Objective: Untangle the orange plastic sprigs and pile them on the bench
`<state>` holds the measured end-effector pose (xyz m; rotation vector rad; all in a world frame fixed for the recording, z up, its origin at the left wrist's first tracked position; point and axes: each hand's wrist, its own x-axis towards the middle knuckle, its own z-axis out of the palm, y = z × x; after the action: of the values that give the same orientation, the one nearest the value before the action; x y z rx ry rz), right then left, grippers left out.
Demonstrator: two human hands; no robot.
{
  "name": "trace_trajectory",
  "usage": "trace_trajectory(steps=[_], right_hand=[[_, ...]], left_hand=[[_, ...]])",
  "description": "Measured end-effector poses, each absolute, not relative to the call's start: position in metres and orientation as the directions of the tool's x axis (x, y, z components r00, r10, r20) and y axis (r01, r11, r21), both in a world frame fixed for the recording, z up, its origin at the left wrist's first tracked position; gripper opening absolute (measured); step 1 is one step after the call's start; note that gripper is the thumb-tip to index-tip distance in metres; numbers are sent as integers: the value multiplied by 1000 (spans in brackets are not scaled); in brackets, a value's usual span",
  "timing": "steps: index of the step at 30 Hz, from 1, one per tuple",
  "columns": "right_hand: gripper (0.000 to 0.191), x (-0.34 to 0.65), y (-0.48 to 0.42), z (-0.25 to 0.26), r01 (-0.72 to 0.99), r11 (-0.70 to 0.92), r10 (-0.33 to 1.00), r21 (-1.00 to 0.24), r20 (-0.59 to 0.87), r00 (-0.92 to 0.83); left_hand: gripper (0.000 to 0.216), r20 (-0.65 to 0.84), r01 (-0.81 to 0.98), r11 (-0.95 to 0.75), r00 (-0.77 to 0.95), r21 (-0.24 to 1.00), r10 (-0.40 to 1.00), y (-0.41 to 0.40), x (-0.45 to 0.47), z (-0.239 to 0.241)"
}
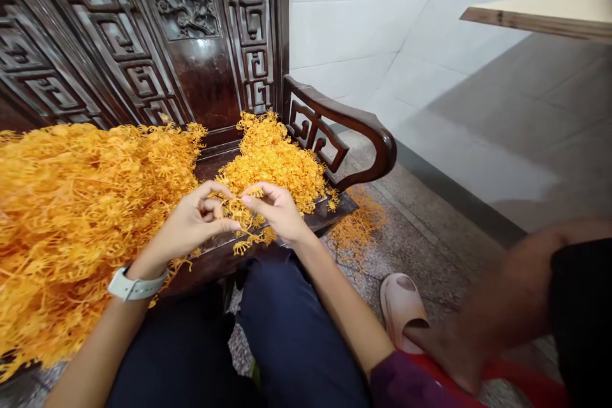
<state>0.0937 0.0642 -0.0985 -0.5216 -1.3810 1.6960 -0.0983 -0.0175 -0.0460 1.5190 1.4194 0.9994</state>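
Observation:
My left hand [196, 223] and my right hand [275, 210] meet above the bench seat, their fingertips pinching a small tuft of orange-yellow branched strands [241, 223] between them. Behind the hands, a heap of the same strands [270, 159] lies on the seat of a dark carved wooden bench [329, 217]. A much larger heap [81, 217] spreads to the left of my left hand. A white watch [134, 285] circles my left wrist.
A loose scatter of strands [356, 220] lies on the speckled stone floor right of the bench. A co-worker's arm [502, 293] crosses the lower right, near a pink slipper [401, 309]. A wooden board edge [540, 16] juts out at the upper right, beside a white tiled wall [344, 25].

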Motion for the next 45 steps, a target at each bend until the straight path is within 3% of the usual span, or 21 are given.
trace_trajectory(steps=[3, 6, 16, 20, 23, 27, 29, 33, 36, 39, 42, 45], right_hand=[[20, 94, 64, -100, -443, 6, 902, -896, 196, -384], [16, 96, 63, -103, -487, 45, 944, -872, 196, -265], [23, 103, 52, -119, -505, 72, 980, -860, 155, -125], [22, 102, 50, -118, -556, 66, 987, -828, 136, -86], [27, 96, 50, -118, -605, -25, 995, -796, 38, -91], [28, 113, 73, -123, -620, -52, 993, -783, 23, -112], [30, 140, 93, -125, -647, -12, 998, -762, 31, -55], [30, 188, 117, -125, -680, 126, 990, -722, 43, 138], [27, 179, 111, -128, -502, 126, 992, -856, 104, 72], [30, 144, 101, -136, -60, 214, 959, -975, 222, -176], [46, 117, 95, -141, 266, 369, 889, -890, 255, -381], [37, 110, 90, -136, 273, 432, 885, -859, 347, -310]], left_hand=[[60, 54, 370, -33, -48, 928, 997, -16, -98, -46], [43, 109, 424, -69, -70, 903, 992, -14, -101, -45], [30, 229, 533, -73, -232, 843, 946, -14, -96, -58], [30, 249, 572, -93, -200, 815, 948, -17, -97, -58], [27, 288, 700, -132, -110, 702, 951, -18, -96, -55], [24, 310, 795, -172, -21, 582, 950, -22, -101, -52], [24, 357, 813, -101, -137, 574, 924, -26, -111, -54], [30, 299, 691, 55, -382, 721, 875, -33, -131, -62], [31, 293, 641, 34, -396, 766, 870, -31, -129, -62], [33, 281, 631, -5, -338, 776, 898, -27, -115, -59], [36, 245, 629, -12, -286, 777, 926, -25, -105, -59], [36, 240, 627, -28, -256, 778, 936, -22, -101, -61]])
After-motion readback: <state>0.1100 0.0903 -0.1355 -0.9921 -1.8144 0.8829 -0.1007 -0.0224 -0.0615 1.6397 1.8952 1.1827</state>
